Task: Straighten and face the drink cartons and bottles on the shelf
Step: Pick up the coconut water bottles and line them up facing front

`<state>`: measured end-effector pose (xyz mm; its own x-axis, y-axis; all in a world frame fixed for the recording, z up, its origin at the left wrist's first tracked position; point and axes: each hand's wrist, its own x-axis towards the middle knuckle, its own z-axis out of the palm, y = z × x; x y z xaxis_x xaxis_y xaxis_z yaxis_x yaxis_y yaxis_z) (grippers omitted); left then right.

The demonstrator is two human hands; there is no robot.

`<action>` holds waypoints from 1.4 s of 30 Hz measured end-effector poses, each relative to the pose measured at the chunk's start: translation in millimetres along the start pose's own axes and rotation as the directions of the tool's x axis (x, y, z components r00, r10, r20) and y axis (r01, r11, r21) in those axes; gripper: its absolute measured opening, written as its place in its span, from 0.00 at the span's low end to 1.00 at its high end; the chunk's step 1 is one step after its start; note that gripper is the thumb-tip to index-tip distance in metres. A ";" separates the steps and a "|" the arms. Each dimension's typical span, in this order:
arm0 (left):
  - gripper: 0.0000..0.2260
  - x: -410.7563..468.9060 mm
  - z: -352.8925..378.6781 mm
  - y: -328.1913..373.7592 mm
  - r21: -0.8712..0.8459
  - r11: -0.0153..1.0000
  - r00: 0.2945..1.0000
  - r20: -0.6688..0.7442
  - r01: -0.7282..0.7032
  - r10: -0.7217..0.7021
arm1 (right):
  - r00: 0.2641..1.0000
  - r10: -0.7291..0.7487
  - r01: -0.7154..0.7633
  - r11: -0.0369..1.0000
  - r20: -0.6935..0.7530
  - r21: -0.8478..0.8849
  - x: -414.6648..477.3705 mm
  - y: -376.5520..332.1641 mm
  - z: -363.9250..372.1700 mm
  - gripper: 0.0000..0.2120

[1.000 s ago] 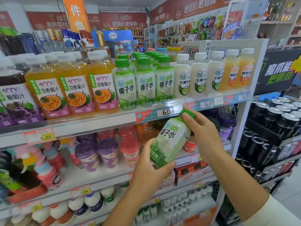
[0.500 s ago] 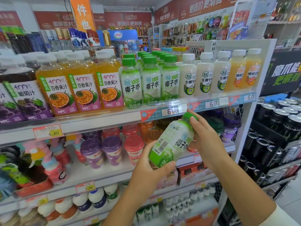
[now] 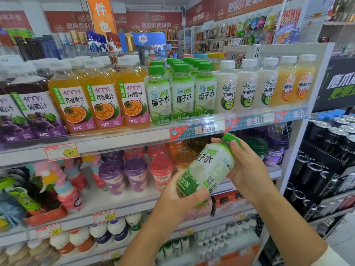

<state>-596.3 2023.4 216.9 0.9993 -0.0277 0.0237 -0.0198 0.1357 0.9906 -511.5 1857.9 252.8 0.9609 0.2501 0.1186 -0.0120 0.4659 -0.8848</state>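
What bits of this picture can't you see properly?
All in the head view.
1. Base of the held bottle: covered by the left hand.
2. Its green cap: partly behind the right hand.
3. Price tag under the green-capped bottles: digits blurred.
4. Leftmost grape juice bottle: cut off by the left edge.
5. Bottom-shelf bottles: too small to read.

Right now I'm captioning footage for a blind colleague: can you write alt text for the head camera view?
Two hands hold a tilted green-capped coconut water bottle before a shelf, left hand at its base, right hand near the cap. Above, matching bottles stand upright between orange juice and white bottles.
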 end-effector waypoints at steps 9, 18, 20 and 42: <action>0.33 -2.2 -3.4 -3.0 0.347 0.928 0.978 -0.105 -0.136 0.182 | 1.000 -0.013 0.009 0.983 -0.023 -0.182 -1.6 -3.6 -1.9 0.24; 0.33 7.3 -13.2 9.4 0.293 0.953 0.982 -0.145 -0.077 0.124 | 0.999 -0.005 0.016 0.963 0.044 -0.270 2.4 -19.1 8.0 0.18; 0.33 8.1 -11.9 9.9 0.301 0.948 0.973 -0.163 -0.107 0.161 | 0.999 -0.043 0.050 0.944 0.030 -0.327 5.4 -25.9 12.4 0.18; 0.25 107.2 -85.9 198.4 0.973 -0.224 0.710 0.201 -0.063 0.675 | 0.671 -0.623 0.737 0.499 0.403 -0.455 132.1 -197.3 136.1 0.13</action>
<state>-490.5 2132.5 404.3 0.6902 -0.1274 0.7123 -0.0883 -0.9919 -0.0918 -419.8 1914.4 504.4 0.5406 0.2199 0.8120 0.8282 0.0306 -0.5596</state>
